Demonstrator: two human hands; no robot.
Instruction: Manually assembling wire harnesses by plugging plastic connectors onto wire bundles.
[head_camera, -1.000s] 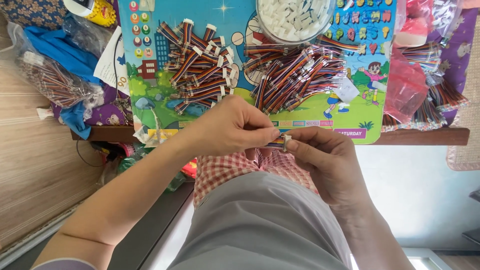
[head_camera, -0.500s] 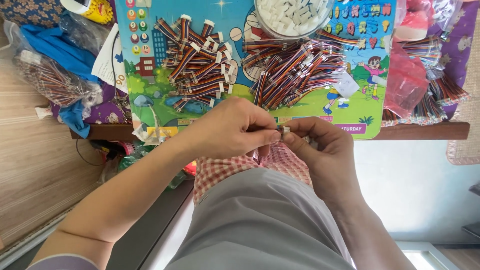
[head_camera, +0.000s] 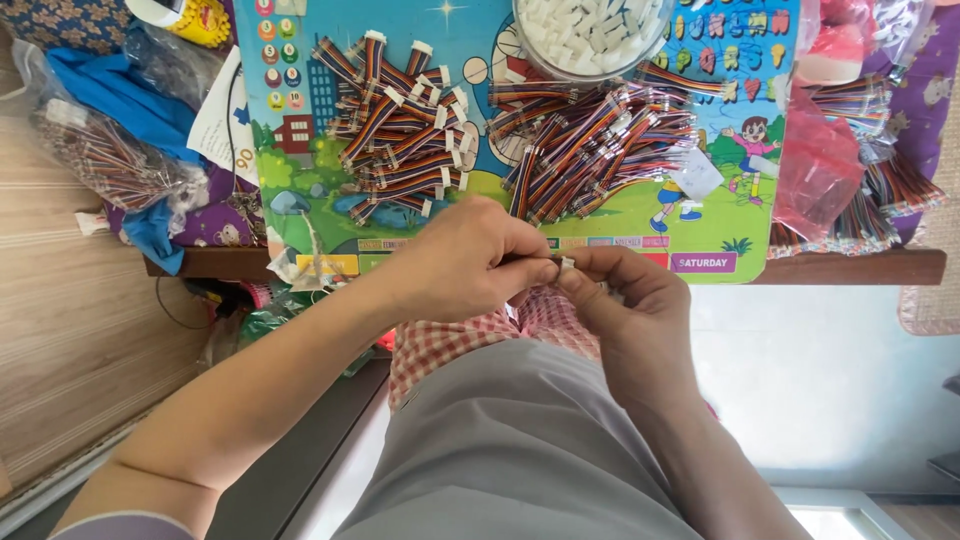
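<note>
Above the left hand (head_camera: 470, 262) and right hand (head_camera: 625, 300), two heaps of striped wire bundles (head_camera: 400, 125) (head_camera: 590, 150) crowd the colourful mat (head_camera: 300, 170), with a bowl of white connectors (head_camera: 590, 30) behind. A bare strip of mat runs between heaps and hands; bags (head_camera: 100, 155) block the left

- Bright, even daylight; soft shadows only.
- Pale floor glare at 4 o'clock.
- Centre sharp; slight wide-angle stretching toward 7 and 5 o'clock.
</note>
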